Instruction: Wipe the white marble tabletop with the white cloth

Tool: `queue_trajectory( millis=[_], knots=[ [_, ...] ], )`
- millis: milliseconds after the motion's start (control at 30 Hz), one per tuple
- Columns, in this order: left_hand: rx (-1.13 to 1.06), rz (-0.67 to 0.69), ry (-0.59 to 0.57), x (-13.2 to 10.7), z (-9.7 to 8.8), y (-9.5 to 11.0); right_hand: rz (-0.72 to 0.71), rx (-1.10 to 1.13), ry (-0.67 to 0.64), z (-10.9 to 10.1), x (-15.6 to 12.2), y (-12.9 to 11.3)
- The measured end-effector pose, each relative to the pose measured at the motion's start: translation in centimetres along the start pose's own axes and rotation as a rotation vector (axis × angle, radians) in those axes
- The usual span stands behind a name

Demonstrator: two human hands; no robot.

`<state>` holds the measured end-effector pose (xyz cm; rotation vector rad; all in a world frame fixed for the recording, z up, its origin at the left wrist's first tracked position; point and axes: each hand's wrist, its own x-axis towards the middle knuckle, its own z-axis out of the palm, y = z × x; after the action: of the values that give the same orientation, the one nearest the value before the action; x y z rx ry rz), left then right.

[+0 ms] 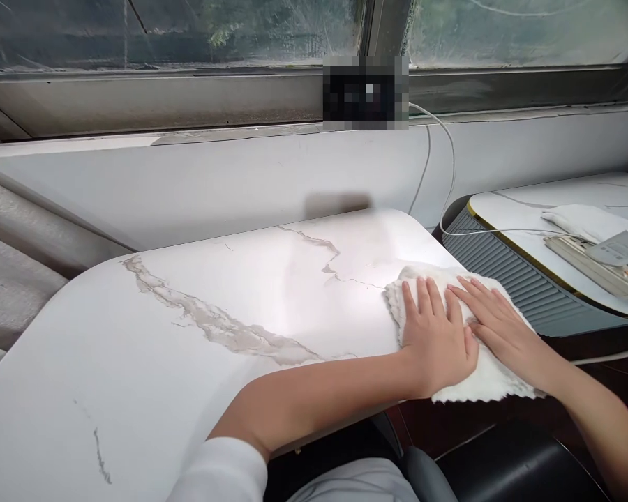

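A white fluffy cloth (481,380) lies on the right end of a white marble-patterned table (199,335), hanging slightly over its edge. My left hand (437,338) presses flat on the cloth, fingers stretched out and pointing away from me. My right hand (495,324) lies flat on the same cloth just to the right, its fingers pointing left and up, partly overlapping the left hand's fingertips. Both hands are open and rest on top of the cloth rather than gripping it.
A window and white sill wall (241,181) run behind the table. To the right stands a second white table (507,209) with a power strip (591,268), a white cloth (586,222) and cables. A grey ribbed panel (507,272) sits between the tables. A grey cushion (21,258) is at the left.
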<state>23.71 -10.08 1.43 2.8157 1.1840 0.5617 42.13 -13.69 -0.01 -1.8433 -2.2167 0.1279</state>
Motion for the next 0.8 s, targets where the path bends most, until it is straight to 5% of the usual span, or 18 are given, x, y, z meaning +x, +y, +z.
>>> queue_trajectory(
  millis=[133, 267, 633, 800],
  knots=[
    [-0.033, 0.016, 0.013, 1.4, 0.9, 1.0, 0.053, 0.037, -0.069, -0.4, 0.6, 2.7],
    [-0.021, -0.004, 0.023, 4.4, 1.9, -0.1, 0.027, 0.038, 0.001, -0.1, 4.4, 4.7],
    [-0.023, -0.187, -0.034, 14.6, 3.6, -10.2, 0.008, 0.082, 0.05, 1.3, 21.1, 5.9],
    [-0.021, -0.217, -0.044, 18.2, 3.8, -14.0, 0.033, 0.133, 0.084, 2.1, 26.3, 6.2]
  ],
)
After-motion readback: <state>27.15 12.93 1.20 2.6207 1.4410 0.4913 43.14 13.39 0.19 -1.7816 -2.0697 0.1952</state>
